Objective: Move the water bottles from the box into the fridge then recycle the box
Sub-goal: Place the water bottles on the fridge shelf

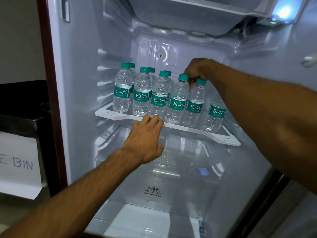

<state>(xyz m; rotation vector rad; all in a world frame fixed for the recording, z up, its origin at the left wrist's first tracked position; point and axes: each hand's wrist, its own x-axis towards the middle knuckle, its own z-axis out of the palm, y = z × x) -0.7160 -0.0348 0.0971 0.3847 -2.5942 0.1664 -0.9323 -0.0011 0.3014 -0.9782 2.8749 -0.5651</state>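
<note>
**A:** Quick one, where did the task's things sit?

**B:** From my remote seat I saw the water bottles (158, 97) standing upright on the glass shelf (223, 136) inside the fridge (77, 83). There were six in the front row and at least three caps behind them. The box wasn't in view.

**A:** Hands?

**B:** My right hand (197, 71) was over the row with its fingers curled down at the caps of the fourth bottle (177, 100) and the fifth bottle (194, 103). I couldn't tell whether it was pinching a neck or only touching. My left hand (145, 136) had its fingers fairly straight and laid on the shelf's front rim, holding nothing.

**A:** Risks?

**B:** The main one was toppling. The fourth bottle leaned a little and was touching its neighbours, so I judged that a sideways nudge from the right hand could knock the row over domino-style. The front row stood near the rim, so anything that fell forward would drop towards the vegetable box (154, 191) below.

**A:** And the shelf?

**B:** My left hand was pressing on the rim. Too much weight there might tilt or shift the shelf, but that's only a guess.

**A:** Anything else?

**B:** The sixth bottle (215, 114) sat under my right forearm, so pulling the arm back low could clip it. The labelled bin (20, 165) stood to the left of the fridge, and I judged the box step not yet done.
</note>
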